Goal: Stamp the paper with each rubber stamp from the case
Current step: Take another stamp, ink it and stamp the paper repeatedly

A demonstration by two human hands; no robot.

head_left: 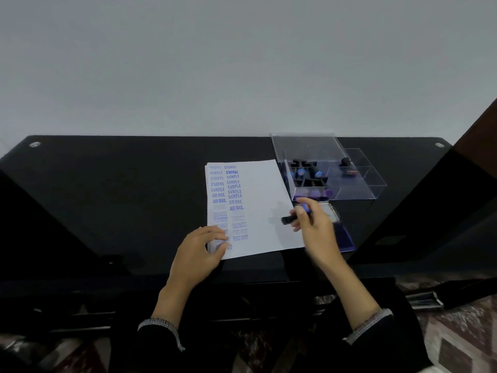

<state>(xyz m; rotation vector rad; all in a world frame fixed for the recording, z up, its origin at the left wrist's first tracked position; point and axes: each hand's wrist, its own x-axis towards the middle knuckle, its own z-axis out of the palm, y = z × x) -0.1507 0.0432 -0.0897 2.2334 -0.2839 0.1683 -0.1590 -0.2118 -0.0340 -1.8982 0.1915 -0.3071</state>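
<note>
Two columns of blue prints already fill the left side of our paper, our left hand lies flat-fingered on its near corner, and our right hand grips a blue-topped rubber stamp tilted just above the blank right half. Biggest risk we see: landing it tilted and smudging. More stamps wait in the clear case, with the ink pad under our wrist.

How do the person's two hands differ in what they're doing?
The left hand lies on the paper's near left corner, over some stamped words, holding nothing. The right hand grips a stamp above the paper's right edge. Both wear dark sleeves.
</note>
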